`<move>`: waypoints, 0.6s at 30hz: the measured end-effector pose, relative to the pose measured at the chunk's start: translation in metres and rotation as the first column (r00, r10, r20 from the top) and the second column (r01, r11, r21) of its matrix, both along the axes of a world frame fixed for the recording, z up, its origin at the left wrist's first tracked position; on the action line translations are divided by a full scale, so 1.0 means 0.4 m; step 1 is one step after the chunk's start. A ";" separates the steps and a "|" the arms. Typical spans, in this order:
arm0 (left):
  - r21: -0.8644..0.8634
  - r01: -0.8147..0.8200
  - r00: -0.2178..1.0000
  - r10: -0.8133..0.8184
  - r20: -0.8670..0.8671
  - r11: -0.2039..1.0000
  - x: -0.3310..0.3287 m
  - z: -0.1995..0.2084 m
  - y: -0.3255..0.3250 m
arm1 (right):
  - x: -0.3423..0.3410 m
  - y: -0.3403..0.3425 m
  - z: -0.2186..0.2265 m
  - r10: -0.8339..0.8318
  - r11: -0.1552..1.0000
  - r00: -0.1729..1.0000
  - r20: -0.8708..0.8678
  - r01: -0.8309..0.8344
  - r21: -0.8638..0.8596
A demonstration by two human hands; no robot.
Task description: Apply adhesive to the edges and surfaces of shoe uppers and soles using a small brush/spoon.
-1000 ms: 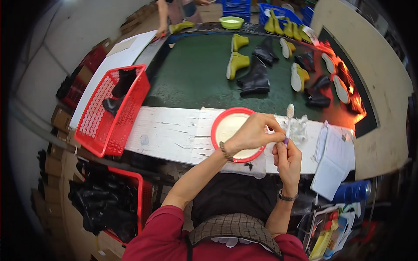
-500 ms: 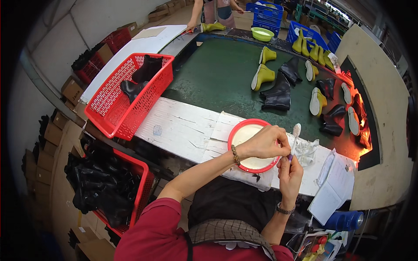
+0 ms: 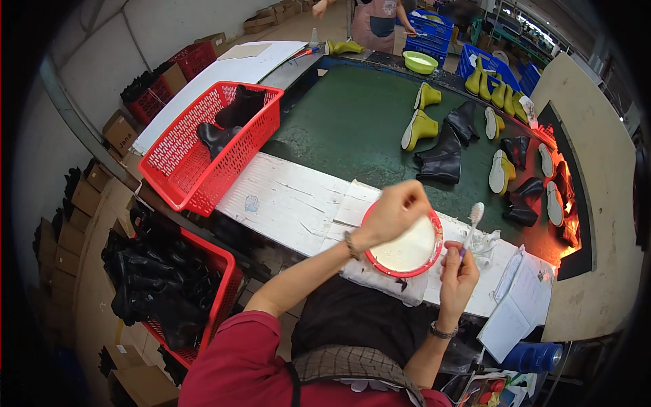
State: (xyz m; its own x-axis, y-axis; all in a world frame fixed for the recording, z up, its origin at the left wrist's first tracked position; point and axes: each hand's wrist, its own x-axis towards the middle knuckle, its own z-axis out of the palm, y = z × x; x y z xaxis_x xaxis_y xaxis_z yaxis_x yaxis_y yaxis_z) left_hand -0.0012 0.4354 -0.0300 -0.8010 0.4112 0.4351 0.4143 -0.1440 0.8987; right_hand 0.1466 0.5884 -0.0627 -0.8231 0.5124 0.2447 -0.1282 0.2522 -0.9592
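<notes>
My right hand (image 3: 459, 281) is closed round the handle of a toothbrush (image 3: 472, 227), bristle head pointing up. Left of it, above the far part of a red-rimmed bowl of creamy white liquid (image 3: 410, 251), is my left hand (image 3: 399, 214). Its fingers look curled but are smeared by motion, so whether they hold anything is unclear. The bowl stands on the white wooden ledge (image 3: 291, 197), beside a crumpled white cloth (image 3: 485, 247). Beyond on the green belt are black ankle boots (image 3: 441, 157) and yellow boots with pale soles (image 3: 419, 129).
A red basket (image 3: 196, 183) with black boots rests on the left of the ledge; a fuller one (image 3: 227, 292) stands below. To the right are a glowing heater opening (image 3: 566, 203), an open notebook (image 3: 519, 305) and a blue bottle (image 3: 532, 356). Another person (image 3: 373, 24) stands across the belt.
My left hand has come away from the toothbrush and moved up and left over the bowl. The right hand still holds the brush. The other person's hand has left the far-left board.
</notes>
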 end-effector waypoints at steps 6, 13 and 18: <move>0.110 -0.217 0.951 0.184 0.248 0.970 -0.164 -0.094 -0.267 | -0.034 0.135 -0.113 -0.062 0.989 0.998 0.003 0.062 -0.135; -0.521 -0.757 0.586 0.762 -0.275 0.394 -0.217 -0.329 -0.572 | -0.079 0.191 -0.257 -0.005 0.994 0.997 0.078 0.014 -0.108; -0.379 -0.757 0.606 0.789 -0.103 0.532 -0.133 -0.431 -0.607 | -0.072 0.161 -0.289 -0.084 0.984 0.995 -0.045 0.076 -0.163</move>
